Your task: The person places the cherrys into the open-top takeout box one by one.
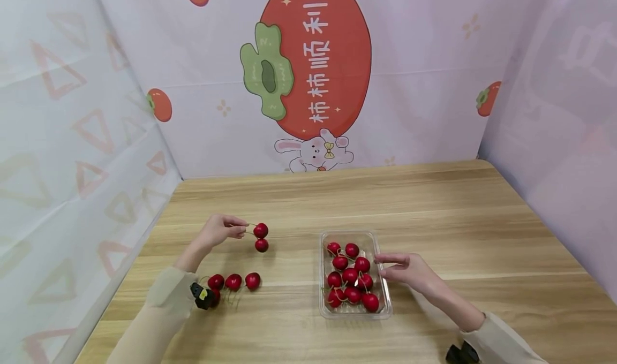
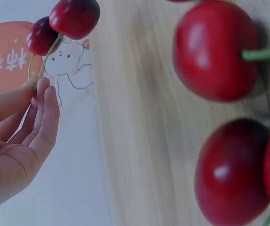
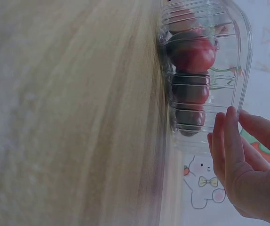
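Left hand (image 1: 223,230) pinching two cherries (image 1: 261,230) by their stems (image 2: 47,54), up toward the left edge of the bench (image 1: 434,203), right hand (image 1: 409,272) clamped on the tub (image 1: 355,316) mid-bench: looks like the transfer step, and the next move calls for a rightward carry and gentle lowering!

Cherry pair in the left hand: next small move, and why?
Probably carry the cherry pair over to the clear container: the left hand pinches it by the stems outside the container, loose cherries already lie inside, and the right hand is at the container's edge.
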A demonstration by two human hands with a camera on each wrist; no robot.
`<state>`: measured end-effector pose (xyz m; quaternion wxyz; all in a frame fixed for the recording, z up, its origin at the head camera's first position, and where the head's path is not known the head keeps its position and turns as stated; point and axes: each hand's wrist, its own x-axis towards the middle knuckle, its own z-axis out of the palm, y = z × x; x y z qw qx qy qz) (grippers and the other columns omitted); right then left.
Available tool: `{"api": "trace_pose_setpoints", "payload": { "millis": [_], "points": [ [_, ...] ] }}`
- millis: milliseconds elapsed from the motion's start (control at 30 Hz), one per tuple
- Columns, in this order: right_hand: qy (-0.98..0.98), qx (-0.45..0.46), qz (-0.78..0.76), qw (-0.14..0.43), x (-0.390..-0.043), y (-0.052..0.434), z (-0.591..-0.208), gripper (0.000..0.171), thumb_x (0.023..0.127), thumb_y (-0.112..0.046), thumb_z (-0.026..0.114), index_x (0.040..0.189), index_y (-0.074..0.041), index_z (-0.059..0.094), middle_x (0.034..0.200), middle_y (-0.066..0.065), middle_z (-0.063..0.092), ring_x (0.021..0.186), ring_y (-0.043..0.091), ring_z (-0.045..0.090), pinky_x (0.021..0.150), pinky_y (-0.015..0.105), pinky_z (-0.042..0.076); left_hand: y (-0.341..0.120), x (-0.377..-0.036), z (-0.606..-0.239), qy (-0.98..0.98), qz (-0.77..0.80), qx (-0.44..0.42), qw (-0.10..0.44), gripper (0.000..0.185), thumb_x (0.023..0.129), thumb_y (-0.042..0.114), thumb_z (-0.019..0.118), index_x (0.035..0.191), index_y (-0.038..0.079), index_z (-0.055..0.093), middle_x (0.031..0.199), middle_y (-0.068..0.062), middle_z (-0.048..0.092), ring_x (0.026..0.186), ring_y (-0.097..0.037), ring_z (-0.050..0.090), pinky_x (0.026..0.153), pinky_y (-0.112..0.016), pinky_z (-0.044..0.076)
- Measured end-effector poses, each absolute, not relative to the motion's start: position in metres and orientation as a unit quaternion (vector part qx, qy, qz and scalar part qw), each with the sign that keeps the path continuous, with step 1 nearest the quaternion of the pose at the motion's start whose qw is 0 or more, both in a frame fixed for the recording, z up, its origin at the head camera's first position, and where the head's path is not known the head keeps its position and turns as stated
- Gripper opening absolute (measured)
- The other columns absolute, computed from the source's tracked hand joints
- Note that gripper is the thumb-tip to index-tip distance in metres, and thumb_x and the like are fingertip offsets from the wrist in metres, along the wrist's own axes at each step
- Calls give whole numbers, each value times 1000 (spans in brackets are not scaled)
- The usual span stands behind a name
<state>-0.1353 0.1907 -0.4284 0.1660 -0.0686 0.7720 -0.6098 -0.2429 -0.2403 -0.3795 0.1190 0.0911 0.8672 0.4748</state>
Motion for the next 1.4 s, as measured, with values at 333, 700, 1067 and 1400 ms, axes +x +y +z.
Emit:
{"api": "trace_pose_setpoints", "payload": {
  "millis": [333, 700, 1067, 1400],
  "points": [
    [774, -66, -608, 164, -134, 190, -428, 49, 81, -19, 63, 119, 8, 50, 119, 24, 51, 94, 16, 60, 82, 28, 47, -221, -233, -372, 856, 496, 74, 125, 27, 85, 7, 57, 104, -12, 58, 88, -22, 63, 76, -26, 64, 80, -41, 48],
    [776, -60, -607, 161, -133, 190, -426, 49, 81, -20, 63, 120, 8, 49, 119, 23, 52, 94, 19, 61, 83, 32, 47, -189, -224, -369, 837, 530, 55, 128, 27, 84, 8, 59, 104, -11, 59, 89, -15, 64, 73, -18, 64, 79, -36, 49],
    [779, -65, -603, 158, -134, 190, -427, 49, 81, -20, 64, 119, 8, 50, 119, 23, 51, 95, 18, 60, 84, 32, 46, -155, -219, -368, 813, 559, 71, 150, 25, 83, 4, 59, 102, -12, 59, 88, -22, 63, 69, -17, 63, 77, -37, 50],
    [776, -61, -606, 164, -134, 190, -427, 49, 82, -20, 63, 120, 7, 49, 118, 22, 52, 94, 18, 61, 84, 33, 47, -137, -216, -372, 788, 583, 82, 181, 24, 83, -1, 57, 102, -15, 58, 87, -24, 63, 71, -22, 64, 77, -42, 49]
  ]
}}
